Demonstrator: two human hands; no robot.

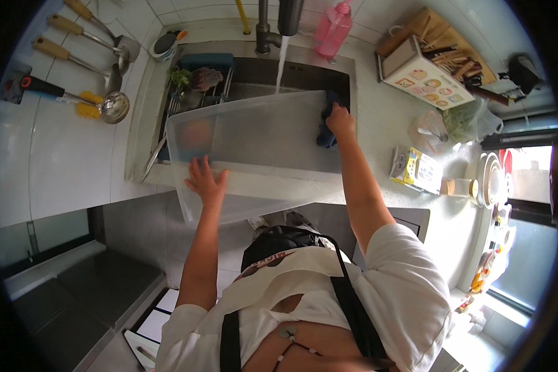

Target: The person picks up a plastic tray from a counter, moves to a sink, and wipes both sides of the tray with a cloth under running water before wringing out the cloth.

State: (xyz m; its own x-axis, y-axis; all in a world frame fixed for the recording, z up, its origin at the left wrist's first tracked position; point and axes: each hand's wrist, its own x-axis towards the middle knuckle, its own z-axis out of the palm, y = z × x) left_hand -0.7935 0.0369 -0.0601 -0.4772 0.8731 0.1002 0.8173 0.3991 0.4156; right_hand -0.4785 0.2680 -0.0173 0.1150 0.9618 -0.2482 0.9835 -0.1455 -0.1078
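Observation:
A large translucent plastic bin (260, 133) lies tilted across the sink and the counter's front edge. My left hand (206, 181) rests on its near left part with the fingers spread. At the bin's far right edge, my right hand (340, 121) is closed on a dark blue cloth (326, 131), pressing it against the plastic. Water (281, 65) runs from the faucet (268, 38) into the sink (319, 73) just behind the bin. Part of the sink is seen only hazily through the plastic.
A dish rack (228, 87) with greens stands in the sink's left side. Ladles and spatulas (114, 106) hang on the left wall. A pink bottle (333, 30) stands behind the sink. To the right are a knife and chopstick holder (425, 74) and a yellow-white packet (415, 170).

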